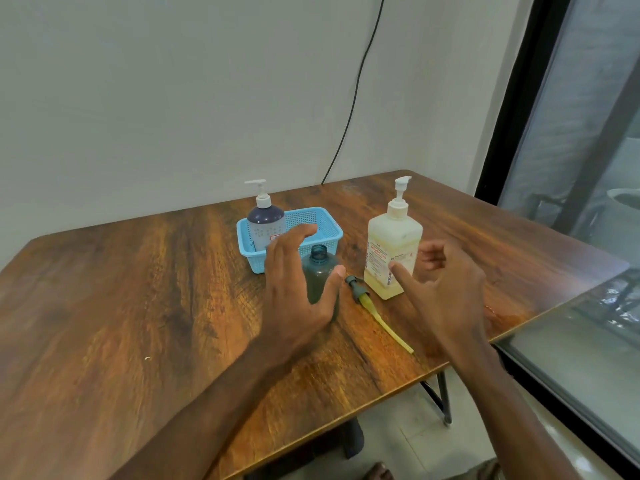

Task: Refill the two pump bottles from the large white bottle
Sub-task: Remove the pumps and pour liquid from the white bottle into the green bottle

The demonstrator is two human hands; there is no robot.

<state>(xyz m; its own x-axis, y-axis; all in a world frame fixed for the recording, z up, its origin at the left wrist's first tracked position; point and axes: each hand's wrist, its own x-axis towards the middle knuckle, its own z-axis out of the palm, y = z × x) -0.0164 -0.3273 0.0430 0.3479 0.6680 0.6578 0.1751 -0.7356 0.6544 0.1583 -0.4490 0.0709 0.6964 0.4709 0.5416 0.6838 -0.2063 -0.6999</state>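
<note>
A wood-grain desk [121,306] set against a pale wall carries three bottles, one basket and one loose pump. Toward the left, a light-blue plastic basket [329,225] holds a single pump bottle [266,223], upright in its left end, with a white pump, dark purple shoulders and a pale dotted lower body; its small red-edged label is too small to read. Just in front of the basket, the person's left hand [294,289] is spread wide, fingers and thumb apart and curving round a dark grey-green bottle [318,275] that stands upright on the desk with its neck uncapped; whether the palm touches it cannot be told, nor what is inside. Just right of that bottle lies the grey pump head [358,289], on its side, its yellowed tube trailing toward the desk's near edge. Next stands the large white bottle [393,244], upright with its white pump fitted, yellowish liquid showing through its walls; its label carries red print, with only the upright letters "BIOCH" readable. The right hand [446,289] holds nothing, its forefinger stretched toward that label, the other fingers loosely curled. A black cable [356,88] runs down the wall, and a dark-framed window [571,168] closes the right side
</note>
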